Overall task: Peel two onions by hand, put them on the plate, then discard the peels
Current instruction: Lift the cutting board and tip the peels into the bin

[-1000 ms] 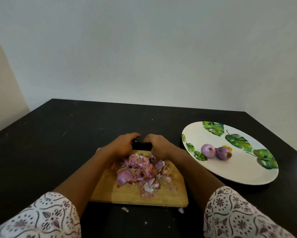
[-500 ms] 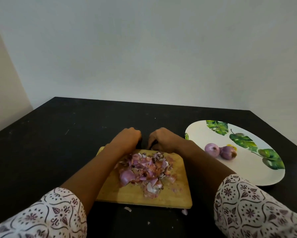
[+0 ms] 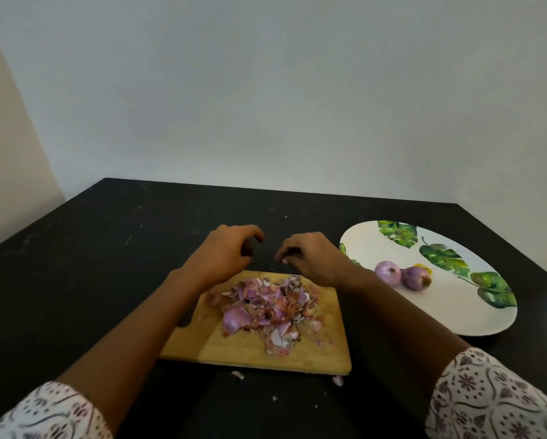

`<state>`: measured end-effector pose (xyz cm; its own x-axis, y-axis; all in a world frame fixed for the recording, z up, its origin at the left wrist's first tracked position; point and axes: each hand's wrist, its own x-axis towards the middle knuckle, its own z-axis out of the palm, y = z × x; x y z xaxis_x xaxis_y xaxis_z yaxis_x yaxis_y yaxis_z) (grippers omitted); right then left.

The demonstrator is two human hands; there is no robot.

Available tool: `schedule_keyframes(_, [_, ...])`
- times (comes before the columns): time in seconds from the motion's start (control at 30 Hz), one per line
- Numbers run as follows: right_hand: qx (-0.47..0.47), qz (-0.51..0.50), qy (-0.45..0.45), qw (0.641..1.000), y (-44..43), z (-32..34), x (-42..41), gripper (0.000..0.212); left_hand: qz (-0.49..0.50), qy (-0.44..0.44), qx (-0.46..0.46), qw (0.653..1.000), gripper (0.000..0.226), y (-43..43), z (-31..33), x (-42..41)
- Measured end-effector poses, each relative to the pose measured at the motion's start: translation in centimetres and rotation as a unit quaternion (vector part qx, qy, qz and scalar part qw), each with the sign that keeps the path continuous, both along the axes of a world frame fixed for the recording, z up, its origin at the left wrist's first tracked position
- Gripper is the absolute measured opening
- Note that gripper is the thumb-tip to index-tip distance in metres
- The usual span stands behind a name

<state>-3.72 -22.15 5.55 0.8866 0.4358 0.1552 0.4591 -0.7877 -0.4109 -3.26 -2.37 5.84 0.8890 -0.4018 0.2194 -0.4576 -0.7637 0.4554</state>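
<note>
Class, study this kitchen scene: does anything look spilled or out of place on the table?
Yes. A few purple-white onion peel scraps lie on the black table just past the near edge of the wooden cutting board, strayed from the peel pile on it.

two peeled purple onions [image 3: 388, 272] are sitting side by side, touching, on the white leaf-printed plate [image 3: 456, 312], while a heap of purple peels [image 3: 266, 307] is lying on the board [image 3: 234, 350].
</note>
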Motion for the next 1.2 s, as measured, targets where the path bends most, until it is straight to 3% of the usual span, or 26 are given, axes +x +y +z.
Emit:
schedule_keyframes(0.13, [-0.038, 0.052, 0.034, 0.997, 0.2, 1.5, -2.4, 0.020, -0.009, 0.007, 0.000, 1.000, 0.044, 0.6, 0.9, -2.3])
schedule_keyframes(0.27, [-0.039, 0.013, -0.003, 0.999, 0.3, 2.8, -4.3, 0.010, -0.017, -0.022, 0.048, 0.998, 0.023, 0.9, 2.2, -4.3])
schedule_keyframes(0.4, [-0.128, 0.018, 0.058, 0.990, 0.0, 4.2, -6.1, 0.030, -0.100, 0.077, 0.042, 0.991, 0.036, 1.1, 3.7, -6.3])
schedule_keyframes(0.53, [-0.217, 0.101, 0.189, 0.952, -0.3, 5.2, -8.5, 0.027, -0.222, 0.183, 0.125, 0.949, 0.027, 1.5, 4.0, -8.4])
schedule_keyframes(0.67, [-0.301, 0.143, 0.251, 0.909, -1.0, 3.8, -10.2, 0.032, -0.217, 0.205, 0.227, 0.927, 0.029, 2.0, 2.2, -9.2])
schedule_keyframes(1.0, [-0.277, 0.158, 0.229, 0.920, -2.0, 1.8, -10.2, 0.020, -0.193, 0.234, 0.152, 0.941, 0.012, 2.5, -0.2, -8.7])
schedule_keyframes(1.2, [-0.207, 0.128, 0.270, 0.931, -0.9, 2.7, -9.9, 0.015, -0.206, 0.237, 0.178, 0.933, 0.012, 2.4, -0.2, -8.7])
